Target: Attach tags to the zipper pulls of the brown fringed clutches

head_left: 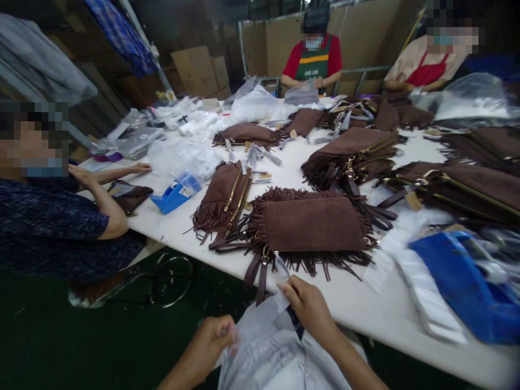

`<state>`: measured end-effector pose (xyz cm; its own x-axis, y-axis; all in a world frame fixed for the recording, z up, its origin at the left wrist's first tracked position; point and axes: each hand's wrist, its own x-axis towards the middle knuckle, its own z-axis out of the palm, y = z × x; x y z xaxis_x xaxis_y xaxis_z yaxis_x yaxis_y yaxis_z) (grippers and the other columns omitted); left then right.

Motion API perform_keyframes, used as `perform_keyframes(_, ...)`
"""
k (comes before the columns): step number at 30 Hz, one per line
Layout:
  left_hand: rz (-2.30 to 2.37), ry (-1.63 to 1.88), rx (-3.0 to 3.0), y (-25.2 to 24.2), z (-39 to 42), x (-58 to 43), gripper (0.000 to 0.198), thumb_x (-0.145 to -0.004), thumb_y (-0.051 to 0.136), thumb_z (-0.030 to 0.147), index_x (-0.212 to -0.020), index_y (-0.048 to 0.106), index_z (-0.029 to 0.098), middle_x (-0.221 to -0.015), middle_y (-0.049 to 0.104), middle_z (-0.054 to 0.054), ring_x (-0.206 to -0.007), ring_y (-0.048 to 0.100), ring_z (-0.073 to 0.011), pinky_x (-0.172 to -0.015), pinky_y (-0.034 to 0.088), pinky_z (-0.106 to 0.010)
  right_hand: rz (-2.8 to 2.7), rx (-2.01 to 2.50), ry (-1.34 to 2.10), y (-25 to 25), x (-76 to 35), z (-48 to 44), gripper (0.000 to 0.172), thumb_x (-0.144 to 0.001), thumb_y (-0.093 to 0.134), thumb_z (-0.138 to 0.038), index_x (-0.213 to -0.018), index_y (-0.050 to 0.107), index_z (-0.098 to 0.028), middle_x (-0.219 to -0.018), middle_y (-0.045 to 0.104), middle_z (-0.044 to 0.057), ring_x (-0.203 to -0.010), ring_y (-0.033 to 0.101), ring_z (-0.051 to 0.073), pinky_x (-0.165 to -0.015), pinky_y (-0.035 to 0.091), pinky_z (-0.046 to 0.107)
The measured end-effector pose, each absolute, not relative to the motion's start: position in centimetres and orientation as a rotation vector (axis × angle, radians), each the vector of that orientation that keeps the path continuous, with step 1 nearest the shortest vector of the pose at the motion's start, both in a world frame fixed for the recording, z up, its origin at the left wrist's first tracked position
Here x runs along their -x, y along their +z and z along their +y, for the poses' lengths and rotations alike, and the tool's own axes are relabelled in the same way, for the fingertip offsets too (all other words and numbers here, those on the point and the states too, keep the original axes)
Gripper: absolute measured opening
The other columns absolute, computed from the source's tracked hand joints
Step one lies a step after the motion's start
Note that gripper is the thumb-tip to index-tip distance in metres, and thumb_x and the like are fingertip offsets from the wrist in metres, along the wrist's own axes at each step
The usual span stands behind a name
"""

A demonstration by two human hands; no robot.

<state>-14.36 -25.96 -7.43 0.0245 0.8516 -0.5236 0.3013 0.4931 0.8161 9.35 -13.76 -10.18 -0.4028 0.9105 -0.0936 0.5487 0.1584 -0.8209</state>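
A brown fringed handbag (312, 223) lies flat at the table's near edge, its wrist straps hanging over the side. From its lower edge a plastic-wrapped strip (281, 265) runs down to my right hand (306, 303), whose thumb and fingers are closed on it. Below, a crumpled translucent plastic bag (280, 360) covers my lap. At its left border my left hand (211, 344) is closed in a pinch, and thin film shows over the fingertips, which are slightly blurred. A dark patterned piece (296, 324) shows beneath my right hand, partly hidden.
Several more brown fringed bags (349, 154) cover the white table (284, 162). A blue tape dispenser (174, 195) stands left of them, and a blue bin (467, 281) sits at right. One co-worker (52, 222) sits close on the left; two others are across the table.
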Motion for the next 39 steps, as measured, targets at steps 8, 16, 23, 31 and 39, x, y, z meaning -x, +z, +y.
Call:
perform_keyframes(8, 1.499, 0.719, -0.821, -11.0, -30.1, 17.1, 0.041, -0.075, 0.066, 0.056, -0.071, 0.063, 0.015, -0.070, 0.065, -0.003, -0.068, 0.058, -0.0165, -0.068, 0.041, -0.027, -1.756, 1.016, 1.900, -12.8, -5.7, -15.1, 0.016, -0.084, 0.054, -0.036, -0.081, 0.052, -0.020, -0.066, 0.054, -0.003, -0.058, 0.052, 0.012, -0.055, 0.042, 0.021)
perform_keyframes(16, 1.526, 0.676, -0.704, -12.6, -32.0, 19.7, 0.047, -0.069, 0.070, 0.059, -0.070, 0.057, 0.014, -0.059, 0.059, 0.001, -0.052, 0.053, -0.0119, -0.054, 0.033, -0.023, -2.116, 1.325, 1.395, -12.6, -7.1, -14.6, 0.023, -0.090, 0.045, -0.038, -0.076, 0.053, -0.022, -0.059, 0.057, -0.003, -0.057, 0.055, 0.016, -0.057, 0.036, 0.024)
perform_keyframes(23, 1.593, 0.417, -0.919, -12.1, -33.4, 20.3, 0.046, -0.084, 0.050, 0.058, -0.067, 0.061, 0.018, -0.064, 0.065, -0.003, -0.063, 0.059, -0.0175, -0.062, 0.040, -0.028, -2.464, 1.324, 1.045, -12.7, -5.3, -17.0, 0.030, -0.096, 0.037, -0.040, -0.078, 0.052, -0.022, -0.067, 0.063, 0.002, -0.062, 0.060, 0.018, -0.057, 0.032, 0.026)
perform_keyframes(31, 1.255, 0.860, -0.689, -13.1, -27.1, 15.1, 0.037, -0.064, 0.079, 0.040, -0.086, 0.065, 0.013, -0.085, 0.067, -0.005, -0.079, 0.060, -0.0188, -0.074, 0.044, -0.029, -2.458, 1.234, 1.239, -12.7, -3.0, -18.9, 0.029, -0.094, 0.046, -0.039, -0.074, 0.056, -0.020, -0.070, 0.067, 0.003, -0.065, 0.062, 0.018, -0.057, 0.033, 0.025)
perform_keyframes(39, 1.463, 0.896, -0.656, -15.9, -27.3, 15.3, 0.032, -0.066, 0.076, 0.040, -0.064, 0.060, 0.012, -0.058, 0.053, 0.004, -0.056, 0.043, -0.0099, -0.055, 0.029, -0.023, -1.508, 1.587, 1.835, -15.5, -5.5, -18.0, 0.047, -0.083, 0.047, -0.062, -0.087, 0.062, -0.018, -0.074, 0.063, 0.003, -0.057, 0.056, 0.015, -0.046, 0.038, 0.023)
